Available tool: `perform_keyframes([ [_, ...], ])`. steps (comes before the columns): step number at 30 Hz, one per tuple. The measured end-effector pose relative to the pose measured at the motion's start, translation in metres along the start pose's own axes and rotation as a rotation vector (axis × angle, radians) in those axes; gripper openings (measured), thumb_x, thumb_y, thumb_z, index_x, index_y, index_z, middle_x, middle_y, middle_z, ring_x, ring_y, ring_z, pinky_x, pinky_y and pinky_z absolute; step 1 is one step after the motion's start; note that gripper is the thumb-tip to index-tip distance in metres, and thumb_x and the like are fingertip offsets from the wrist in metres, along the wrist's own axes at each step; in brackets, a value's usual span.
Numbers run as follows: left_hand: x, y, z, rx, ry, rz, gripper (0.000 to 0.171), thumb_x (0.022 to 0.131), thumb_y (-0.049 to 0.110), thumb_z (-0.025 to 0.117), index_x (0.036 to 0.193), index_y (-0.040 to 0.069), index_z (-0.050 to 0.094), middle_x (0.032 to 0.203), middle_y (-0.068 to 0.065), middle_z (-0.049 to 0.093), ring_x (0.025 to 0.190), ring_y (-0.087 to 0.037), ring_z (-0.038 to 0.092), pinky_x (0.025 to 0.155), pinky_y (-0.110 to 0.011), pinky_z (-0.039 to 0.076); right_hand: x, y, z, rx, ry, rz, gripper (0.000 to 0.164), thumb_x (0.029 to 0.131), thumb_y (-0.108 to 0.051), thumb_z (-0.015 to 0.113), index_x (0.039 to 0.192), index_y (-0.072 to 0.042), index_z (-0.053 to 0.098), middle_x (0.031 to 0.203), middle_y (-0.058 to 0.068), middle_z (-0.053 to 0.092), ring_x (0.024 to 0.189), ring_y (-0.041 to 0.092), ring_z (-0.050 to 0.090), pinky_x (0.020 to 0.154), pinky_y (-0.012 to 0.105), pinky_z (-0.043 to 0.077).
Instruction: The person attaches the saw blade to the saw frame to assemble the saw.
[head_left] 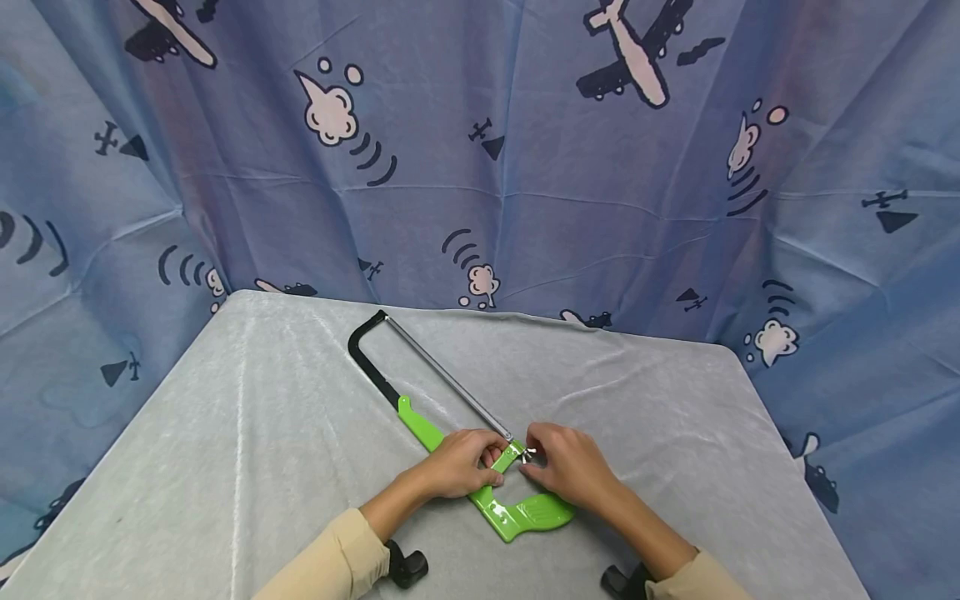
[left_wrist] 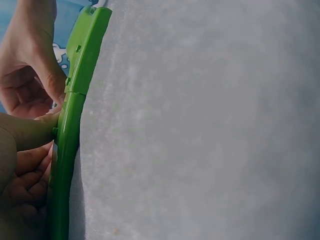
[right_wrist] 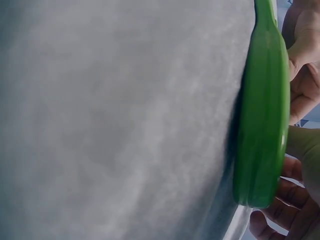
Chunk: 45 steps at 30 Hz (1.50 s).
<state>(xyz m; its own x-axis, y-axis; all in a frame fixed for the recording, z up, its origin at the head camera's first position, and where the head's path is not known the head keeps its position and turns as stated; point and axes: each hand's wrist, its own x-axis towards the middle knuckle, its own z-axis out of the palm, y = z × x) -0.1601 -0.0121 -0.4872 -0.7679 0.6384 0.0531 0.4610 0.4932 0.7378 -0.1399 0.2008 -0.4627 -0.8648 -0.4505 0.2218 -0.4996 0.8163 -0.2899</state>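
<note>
A hacksaw [head_left: 420,427] with a green frame and handle and a black front bow lies slantwise on the cloth. Its straight silver bar [head_left: 450,379] runs from the bow's tip to the green handle end. My left hand [head_left: 463,462] pinches the green arm near that end between thumb and fingers. At the bar's near end sits a small silver wing nut [head_left: 528,455], with the thumb and fingers of my right hand [head_left: 566,462] around it. In the right wrist view the green handle [right_wrist: 262,115] hides part of both hands.
A pale grey cloth [head_left: 300,467] covers the table. Behind and at both sides hangs a blue curtain [head_left: 420,217] printed with planes and clouds. Black wrist mounts [head_left: 407,567] show below both forearms.
</note>
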Motion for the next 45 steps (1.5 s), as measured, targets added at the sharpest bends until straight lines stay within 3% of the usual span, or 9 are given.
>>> perform_keyframes([
  [17, 0.0, -0.001, 0.001, 0.004, -0.003, -0.01, 0.04, 0.079, 0.014, 0.083, 0.114, 0.003, 0.067, 0.084, 0.008, 0.06, 0.076, 0.0, 0.055, 0.076, -0.022, 0.044, -0.002, 0.0, -0.002, 0.01, -0.012, -0.012, 0.023, 0.078, -0.027, 0.084, 0.081, -0.015, 0.065, 0.071, -0.008, 0.059, 0.061, 0.004, 0.051, 0.056, 0.027, 0.044],
  [24, 0.0, -0.001, 0.001, 0.004, -0.004, -0.012, 0.04, 0.079, 0.014, 0.084, 0.115, 0.003, 0.067, 0.085, 0.008, 0.06, 0.076, 0.0, 0.055, 0.076, -0.022, 0.044, -0.003, 0.0, -0.003, 0.04, -0.053, 0.01, 0.016, 0.083, -0.025, 0.079, 0.082, -0.014, 0.068, 0.072, -0.009, 0.061, 0.063, 0.004, 0.054, 0.059, 0.028, 0.046],
  [30, -0.001, -0.001, 0.0, 0.008, -0.003, -0.012, 0.039, 0.08, 0.015, 0.083, 0.114, 0.004, 0.067, 0.084, 0.008, 0.06, 0.077, 0.0, 0.055, 0.076, -0.022, 0.044, -0.003, 0.0, -0.003, 0.127, -0.106, 0.037, 0.008, 0.09, -0.02, 0.072, 0.084, -0.016, 0.069, 0.073, -0.012, 0.059, 0.064, 0.002, 0.053, 0.059, 0.027, 0.045],
  [39, 0.0, -0.001, 0.0, 0.009, -0.003, -0.006, 0.039, 0.08, 0.015, 0.083, 0.114, 0.004, 0.067, 0.084, 0.008, 0.059, 0.077, -0.001, 0.054, 0.076, -0.022, 0.044, -0.002, 0.008, -0.003, 0.312, -0.205, 0.078, 0.011, 0.097, -0.019, 0.064, 0.088, -0.014, 0.068, 0.07, -0.013, 0.056, 0.06, 0.002, 0.049, 0.057, 0.025, 0.042],
  [45, 0.0, 0.0, 0.0, 0.011, 0.001, -0.003, 0.038, 0.08, 0.014, 0.083, 0.112, 0.004, 0.067, 0.083, 0.008, 0.06, 0.076, 0.0, 0.054, 0.075, -0.022, 0.043, -0.002, 0.011, -0.004, 0.377, -0.239, 0.08, 0.013, 0.099, -0.019, 0.061, 0.09, -0.013, 0.068, 0.068, -0.01, 0.054, 0.058, 0.003, 0.047, 0.055, 0.024, 0.041],
])
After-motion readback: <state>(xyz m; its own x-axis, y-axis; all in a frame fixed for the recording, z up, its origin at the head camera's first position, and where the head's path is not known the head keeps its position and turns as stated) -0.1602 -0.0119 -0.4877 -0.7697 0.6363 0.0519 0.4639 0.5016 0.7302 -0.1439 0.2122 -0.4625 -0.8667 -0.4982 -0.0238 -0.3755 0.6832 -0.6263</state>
